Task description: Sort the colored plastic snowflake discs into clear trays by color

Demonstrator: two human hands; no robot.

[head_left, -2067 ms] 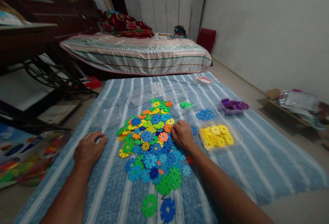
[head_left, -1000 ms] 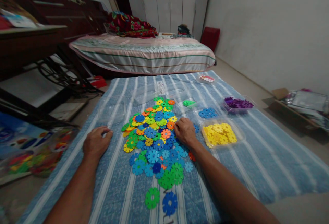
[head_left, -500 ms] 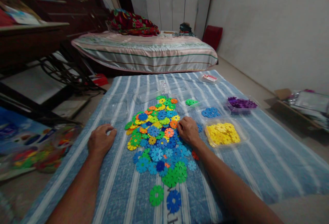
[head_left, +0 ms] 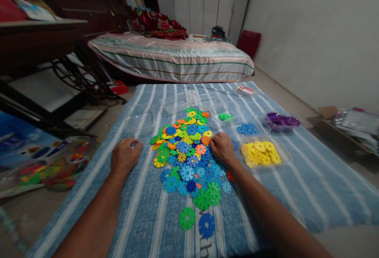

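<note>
A pile of flat plastic snowflake discs in blue, green, yellow and orange lies on a blue striped cloth. My right hand rests at the pile's right edge with its fingers curled, pinching at the discs; what it holds is hidden. My left hand rests on the cloth left of the pile, fingers loosely curled with nothing visible in them. A clear tray of yellow discs sits just right of my right hand.
Clear trays hold blue discs, purple discs and green discs. Empty clear trays lie at the back left. A bed stands beyond; a bag of toys lies on the floor at left.
The camera has drifted, so everything sits further right in view. My right hand keeps working at the pile's right edge. My left hand stays on the cloth.
</note>
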